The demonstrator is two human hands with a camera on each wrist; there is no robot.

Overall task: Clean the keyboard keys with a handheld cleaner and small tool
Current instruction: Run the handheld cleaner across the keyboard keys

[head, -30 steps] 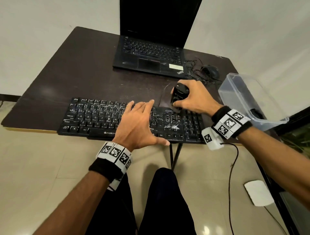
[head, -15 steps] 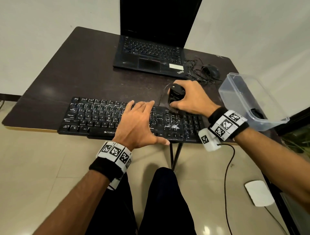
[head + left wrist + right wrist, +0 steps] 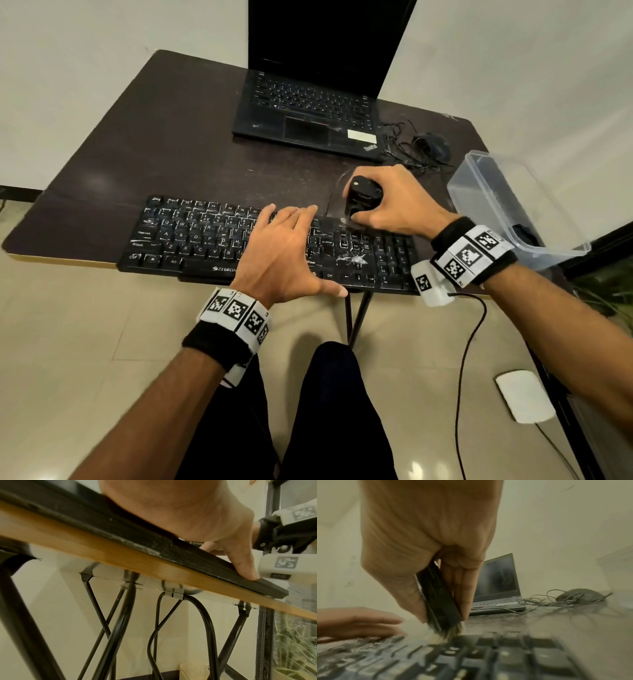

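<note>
The right hand (image 3: 394,202) grips the cleaner (image 3: 363,197), a black handheld brush, fingers and thumb curled round its body. The cleaner stands near upright, long axis running top to bottom, bristles (image 3: 447,630) pointing down onto the back edge of the keyboard (image 3: 191,236), towards its right end; the bristle tips touch or nearly touch the top key row, and motion blur hides which. The left hand (image 3: 277,253) lies flat and open on the middle keys, fingers straight, thumb (image 3: 243,563) pressed to the keyboard's front edge. The keyboard lies along the front edge of the table (image 3: 164,144), long axis left to right, its front edge overhanging slightly.

Risks, as judged:
- A hard stroke towards the person could push the keyboard off the front edge if the bracing hand eases.
- Strokes away from the person could sweep debris over the table towards the laptop (image 3: 308,113) at the back edge.
- A steep tilt could bring the cleaner's hard body onto the keys, not the bristles.
- The white residue (image 3: 352,260) near the arrow keys may smear rather than lift.
</note>
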